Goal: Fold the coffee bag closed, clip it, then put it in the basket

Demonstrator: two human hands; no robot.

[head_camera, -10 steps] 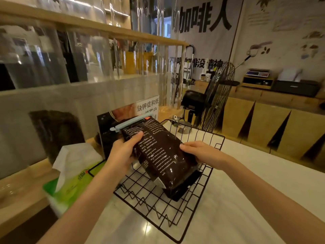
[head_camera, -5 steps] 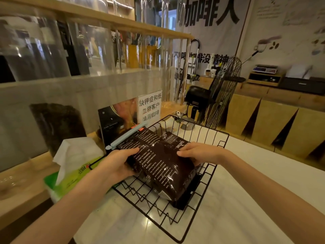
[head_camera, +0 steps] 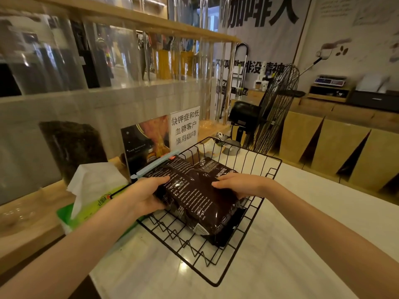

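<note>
A dark brown coffee bag (head_camera: 194, 195) with white print lies tilted inside the black wire basket (head_camera: 248, 251), its bottom end low near the basket floor. A pale blue clip (head_camera: 154, 167) is clamped across its folded top, which points up and to the left. My left hand (head_camera: 146, 195) grips the bag's left side just below the clip. My right hand (head_camera: 241, 184) holds the right side, fingers spread over the bag.
A green tissue pack (head_camera: 90, 201) with a white tissue sticking out stands left of the basket. Behind it are a printed sign (head_camera: 183, 128) and a clear partition. A black fan (head_camera: 274, 108) stands at the back right. The basket rests on a white marble counter (head_camera: 302, 244).
Both hands have lowered the clipped bag from a steep tilt above the basket down into it, so it now lies flatter.
</note>
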